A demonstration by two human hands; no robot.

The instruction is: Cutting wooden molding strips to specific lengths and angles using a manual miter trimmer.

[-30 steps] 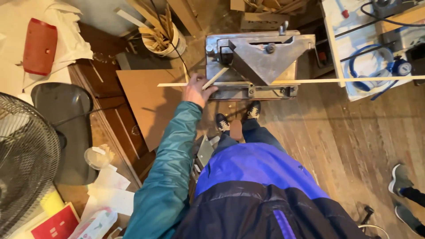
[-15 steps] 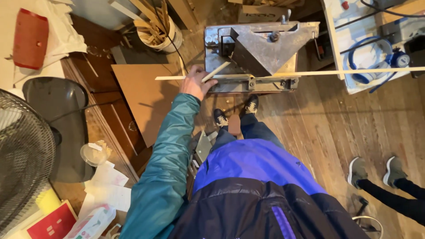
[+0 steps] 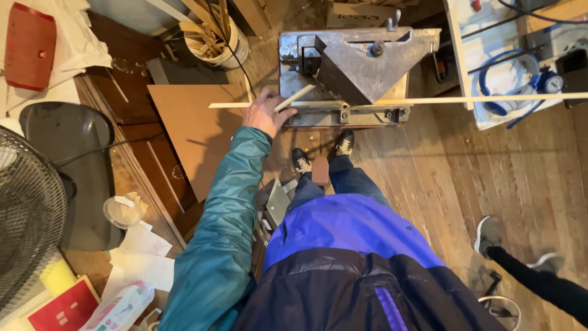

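Left hand (image 3: 264, 113) — at the end of a teal sleeve (image 3: 223, 227), resting on a long pale wooden strip (image 3: 465, 98) that lies across the front of a grey metal cutting machine (image 3: 358, 67); a short wooden offcut (image 3: 295, 97) angles up from beside the fingers. Right hand not in view. Below: two dark shoes (image 3: 321, 153) either side of a foot pedal (image 3: 320, 170) on plank floor (image 3: 490, 178). Left side — flat brown board (image 3: 193, 132), bucket of wood scraps (image 3: 214, 34), black chair (image 3: 73, 165), wire fan guard (image 3: 24, 220), papers (image 3: 144, 257). Lower right, another person's dark-trousered leg and grey shoes (image 3: 490, 235).
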